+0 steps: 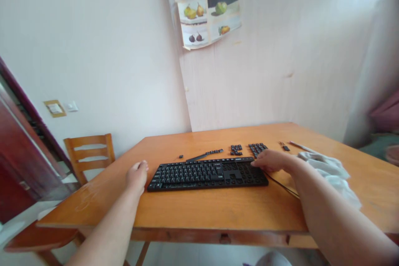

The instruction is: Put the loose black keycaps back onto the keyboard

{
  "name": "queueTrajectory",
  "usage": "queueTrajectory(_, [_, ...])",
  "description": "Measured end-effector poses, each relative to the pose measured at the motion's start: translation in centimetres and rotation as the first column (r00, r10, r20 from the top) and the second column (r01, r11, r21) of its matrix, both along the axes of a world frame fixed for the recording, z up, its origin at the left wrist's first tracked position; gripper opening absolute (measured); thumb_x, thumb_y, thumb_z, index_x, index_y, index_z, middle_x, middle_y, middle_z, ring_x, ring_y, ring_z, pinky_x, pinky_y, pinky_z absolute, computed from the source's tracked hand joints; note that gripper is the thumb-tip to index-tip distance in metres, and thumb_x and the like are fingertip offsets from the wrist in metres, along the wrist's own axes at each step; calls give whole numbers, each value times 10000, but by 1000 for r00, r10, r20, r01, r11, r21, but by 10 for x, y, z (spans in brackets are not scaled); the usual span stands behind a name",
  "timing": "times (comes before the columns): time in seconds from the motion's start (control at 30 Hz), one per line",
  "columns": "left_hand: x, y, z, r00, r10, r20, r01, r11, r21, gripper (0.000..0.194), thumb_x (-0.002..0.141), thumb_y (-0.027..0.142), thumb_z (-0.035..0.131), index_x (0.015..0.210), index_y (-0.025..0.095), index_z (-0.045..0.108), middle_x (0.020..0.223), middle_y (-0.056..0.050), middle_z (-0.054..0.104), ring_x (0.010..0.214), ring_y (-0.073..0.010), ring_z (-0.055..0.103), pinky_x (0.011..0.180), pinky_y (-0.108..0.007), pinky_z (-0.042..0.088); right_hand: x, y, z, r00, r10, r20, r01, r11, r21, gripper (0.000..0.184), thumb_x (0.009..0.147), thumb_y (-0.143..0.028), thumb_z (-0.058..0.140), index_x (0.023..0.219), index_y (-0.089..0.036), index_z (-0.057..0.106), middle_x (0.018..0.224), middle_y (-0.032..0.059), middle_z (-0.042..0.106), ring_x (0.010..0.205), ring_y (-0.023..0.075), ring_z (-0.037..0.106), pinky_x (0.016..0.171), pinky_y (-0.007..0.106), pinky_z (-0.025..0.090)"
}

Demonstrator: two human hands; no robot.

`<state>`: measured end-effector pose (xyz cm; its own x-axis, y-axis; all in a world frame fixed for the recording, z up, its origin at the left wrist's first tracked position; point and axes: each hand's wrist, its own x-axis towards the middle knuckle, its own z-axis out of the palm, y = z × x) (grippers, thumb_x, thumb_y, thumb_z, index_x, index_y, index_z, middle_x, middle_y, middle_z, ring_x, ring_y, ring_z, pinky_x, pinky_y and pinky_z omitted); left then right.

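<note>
A black computer keyboard (193,174) lies on the wooden table. Most main letter keys are in place, while the navigation and number sections at its right show bare sockets. My right hand (270,160) grips its far right corner, thumb on top and fingers partly hidden behind the edge. Beside the left end is my left hand (137,176), fingers curled closed; whatever may be inside them is hidden. Behind the keyboard lie loose number-pad keycaps (257,149), a small group of keycaps (236,149), a row of keycaps (215,151), a space bar (197,158) and a single keycap (181,156).
The wooden table (218,212) reaches the wall. A crumpled whitish cloth or bag (327,170) lies at the right, near a pen-like stick (301,146) and a small black-ended tool (284,147). The keyboard's cable (285,186) runs under my right forearm. A chair (90,153) stands left.
</note>
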<state>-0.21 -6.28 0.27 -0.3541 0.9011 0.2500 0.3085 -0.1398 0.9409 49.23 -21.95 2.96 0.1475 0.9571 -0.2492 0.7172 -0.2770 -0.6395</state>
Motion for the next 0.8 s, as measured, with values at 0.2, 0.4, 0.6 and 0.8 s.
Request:
queueTrajectory(0.2, [1,-35,8,996,-89,-17,89,996,-18,300,748,416,581,839,140,653,825,-74,717,823,-198,689,814,-318,526,3,0,-3,994,68,-83,-70,997,-23,446,781,-539,611,510,-201,507,397,-34,427,368,87,329,417,252,239])
queueTrajectory(0.4, [2,-71,0,989,-135,-58,132,990,-43,290,756,329,619,974,143,663,1030,-110,727,1009,-221,671,934,-344,496,-3,-5,2,988,-25,-152,20,999,-31,424,847,-428,624,523,-162,559,415,-9,469,378,57,327,472,287,249])
queueTrajectory(0.6, [10,-90,-8,980,-198,-24,196,979,-55,351,802,158,558,1151,131,583,1254,-170,647,1170,-202,615,1055,-331,423,-2,-3,1,994,-27,-103,21,998,-55,459,929,-403,494,553,-146,556,428,5,476,395,57,367,485,283,260])
queueTrajectory(0.8, [14,-91,-9,976,-212,-53,209,976,-60,412,789,179,637,1190,116,567,1277,-185,625,1192,-229,595,1073,-360,405,7,5,-10,998,47,53,-47,999,-4,457,947,-410,458,584,-153,563,486,40,532,406,107,410,433,250,304])
